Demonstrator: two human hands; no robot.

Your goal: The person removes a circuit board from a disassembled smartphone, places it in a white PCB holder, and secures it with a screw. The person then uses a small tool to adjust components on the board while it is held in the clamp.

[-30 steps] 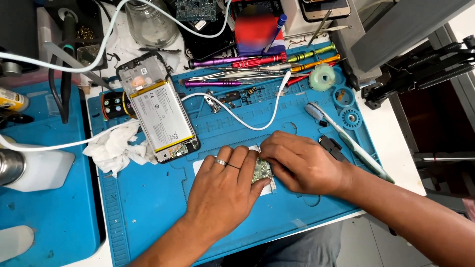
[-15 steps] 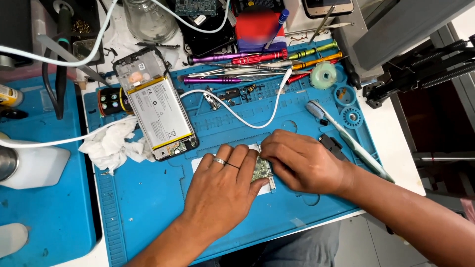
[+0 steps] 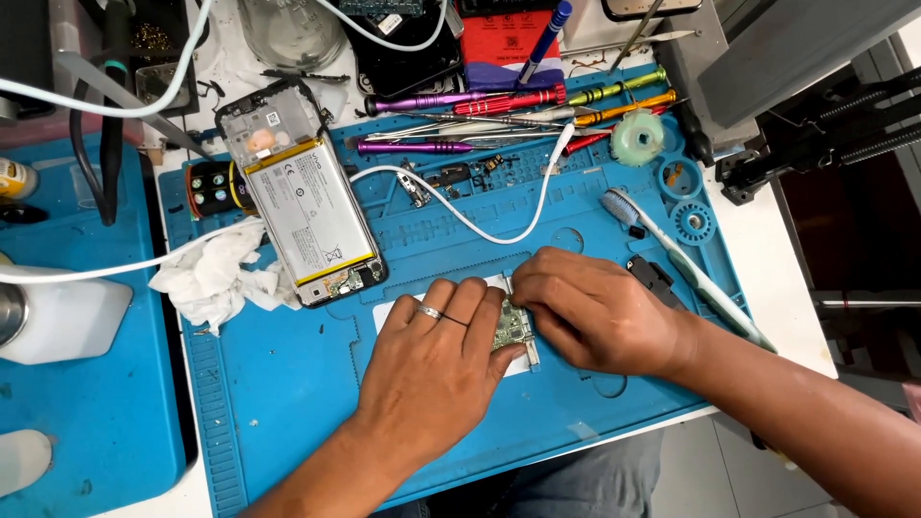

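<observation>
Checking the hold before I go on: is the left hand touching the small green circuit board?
Touching. In the head view the left hand lies flat with its fingertips pressed on the small green circuit board, no gap showing.

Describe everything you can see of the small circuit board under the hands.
The small circuit board is green with tiny metallic parts on its face. It lies flat on a white sheet on the blue mat. Only a narrow strip shows: the left hand covers its left side and the right hand presses at its right edge. Its full outline is hidden.
</observation>
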